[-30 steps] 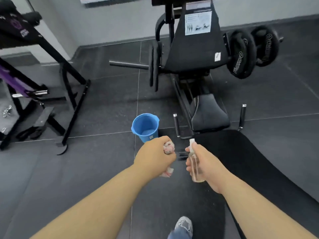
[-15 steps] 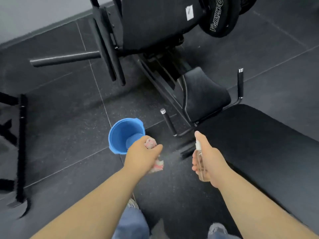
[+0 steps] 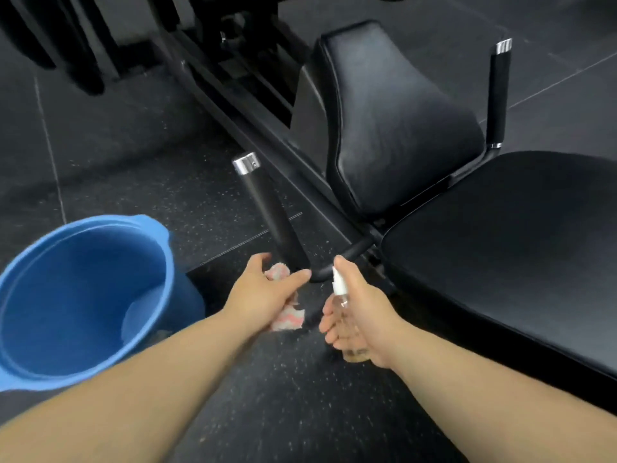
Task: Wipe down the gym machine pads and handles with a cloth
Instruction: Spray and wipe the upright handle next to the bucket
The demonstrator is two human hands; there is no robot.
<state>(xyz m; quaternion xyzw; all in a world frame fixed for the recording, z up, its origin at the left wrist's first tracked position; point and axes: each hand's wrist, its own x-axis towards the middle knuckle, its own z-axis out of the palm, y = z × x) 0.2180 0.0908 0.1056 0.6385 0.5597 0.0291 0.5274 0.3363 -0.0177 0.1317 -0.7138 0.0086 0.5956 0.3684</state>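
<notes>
My left hand (image 3: 263,295) holds a pink and white cloth (image 3: 287,320) against the base of the machine's left black handle (image 3: 270,212), thumb and fingers spread on either side of it. My right hand (image 3: 359,315) grips a small clear spray bottle (image 3: 341,292) with a white nozzle, index finger on top, pointed toward that handle. The black seat pad (image 3: 394,121) lies beyond the hands, the large back pad (image 3: 507,248) to the right. A second handle (image 3: 499,91) stands at the far right of the seat.
A blue plastic bucket (image 3: 30,259) stands on the dark rubber floor at my left, close to my left forearm. The machine's black steel frame (image 3: 233,95) runs diagonally away toward the top. Weight plates hang at the top left.
The view has dropped lower and closer to the machine. Both hands have reached forward; the left hand with the cloth has arrived at the base of the left handle.
</notes>
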